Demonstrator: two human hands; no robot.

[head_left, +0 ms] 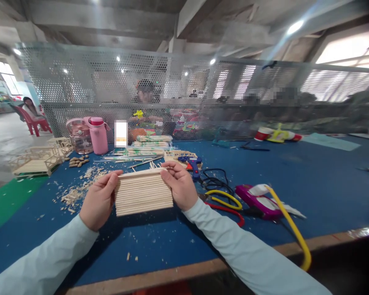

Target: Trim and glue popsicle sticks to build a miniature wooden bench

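A flat panel of pale wooden sticks (pixel 144 194), laid side by side, is held tilted above the blue table (pixel 160 246). My left hand (pixel 100 198) grips its left edge, the thumb near the upper corner. At the upper right corner my right hand (pixel 180 184) pinches the panel between thumb and fingers. Along the panel's top edge runs a lighter strip. Just behind the right hand lies a blue glue gun (pixel 195 166), next to a small wooden frame (pixel 172 155).
Wood scraps (pixel 76 194) and peanuts (pixel 76 161) lie left; pink bottles (pixel 98 137) and stick bundles (pixel 150 143) stand or lie behind. Yellow-and-red-handled pliers (pixel 224 200), a cable and a purple tool (pixel 260 203) lie right. A perforated screen (pixel 104 90) rises behind.
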